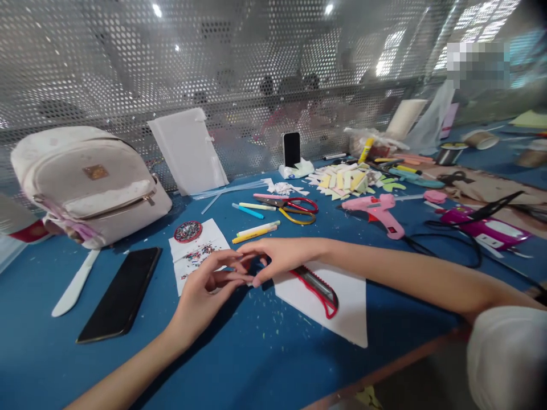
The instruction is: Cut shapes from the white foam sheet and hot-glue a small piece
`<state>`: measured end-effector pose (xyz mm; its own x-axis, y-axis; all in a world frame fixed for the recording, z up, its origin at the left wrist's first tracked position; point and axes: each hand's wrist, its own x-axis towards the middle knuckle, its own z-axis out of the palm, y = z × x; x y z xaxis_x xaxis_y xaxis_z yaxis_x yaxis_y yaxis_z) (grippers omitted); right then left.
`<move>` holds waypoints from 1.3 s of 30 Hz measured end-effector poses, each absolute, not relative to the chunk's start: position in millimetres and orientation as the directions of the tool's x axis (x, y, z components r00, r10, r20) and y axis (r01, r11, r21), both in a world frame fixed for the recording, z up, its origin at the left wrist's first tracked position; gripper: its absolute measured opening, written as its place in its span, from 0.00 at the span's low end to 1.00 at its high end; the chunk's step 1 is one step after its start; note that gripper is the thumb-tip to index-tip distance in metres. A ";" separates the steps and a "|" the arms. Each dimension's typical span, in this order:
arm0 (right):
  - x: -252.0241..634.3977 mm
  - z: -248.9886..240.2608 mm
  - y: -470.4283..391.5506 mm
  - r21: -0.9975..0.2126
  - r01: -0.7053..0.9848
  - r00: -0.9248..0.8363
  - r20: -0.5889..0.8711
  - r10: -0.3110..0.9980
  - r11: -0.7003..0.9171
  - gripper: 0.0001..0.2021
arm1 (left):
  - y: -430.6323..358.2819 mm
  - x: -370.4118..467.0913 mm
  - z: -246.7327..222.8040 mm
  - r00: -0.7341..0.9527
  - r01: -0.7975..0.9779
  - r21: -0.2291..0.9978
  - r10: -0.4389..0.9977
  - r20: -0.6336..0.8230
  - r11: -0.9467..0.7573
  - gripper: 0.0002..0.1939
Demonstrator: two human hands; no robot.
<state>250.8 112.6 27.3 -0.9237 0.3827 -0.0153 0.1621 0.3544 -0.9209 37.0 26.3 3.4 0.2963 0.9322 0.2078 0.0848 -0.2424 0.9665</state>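
Observation:
My left hand (205, 287) and my right hand (284, 255) meet fingertip to fingertip over the blue table, just right of a white paper sheet (177, 256). Thumbs and fingers are curled in, and whatever sits between them is too small or hidden to make out. Loose coloured beads (199, 255) lie on that sheet, beside a round red-rimmed dish (188, 232) of dark bits. Under my right wrist, a red utility knife (318, 290) rests on another white paper sheet (352, 327). Yellow and white pens (255, 232) lie just beyond my fingers.
At left are a black phone (122, 296), a white plastic knife (77, 285) and a pale backpack (92, 182). Scissors (299, 208) and paper pieces (346, 179) lie farther back. A pink glue gun (378, 210) with a trailing black cord (444, 265) is at right.

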 end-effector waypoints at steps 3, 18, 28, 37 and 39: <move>253.7 25.4 109.6 -0.949 0.148 -0.913 -0.023 0.406 0.279 0.24 | 25.6 37.6 4.3 0.250 0.063 0.970 0.945 0.213 -0.235 0.18; 261.7 38.9 98.3 -0.920 0.244 -0.753 0.020 0.657 0.308 0.14 | 34.6 28.7 0.3 0.093 0.009 0.995 0.990 0.101 -0.103 0.20; 264.2 32.2 102.3 -0.886 0.269 -0.733 0.066 0.677 0.378 0.09 | 32.7 32.5 0.0 0.100 0.012 0.993 0.988 0.117 -0.119 0.18; 262.9 33.9 100.7 -0.861 0.309 -0.734 0.055 0.677 0.405 0.07 | 30.1 33.6 -0.2 0.122 -0.014 0.992 0.984 0.126 -0.125 0.20; 262.8 32.4 100.3 -0.865 0.322 -0.735 0.028 0.677 0.385 0.09 | 30.6 33.6 -0.3 0.130 -0.030 0.992 0.984 0.123 -0.120 0.20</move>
<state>262.8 100.3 32.4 -0.7354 0.6771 0.0281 0.3218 0.3853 -0.8648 33.6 30.6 -0.3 0.1299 0.9839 0.1228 -0.0299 -0.1199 0.9923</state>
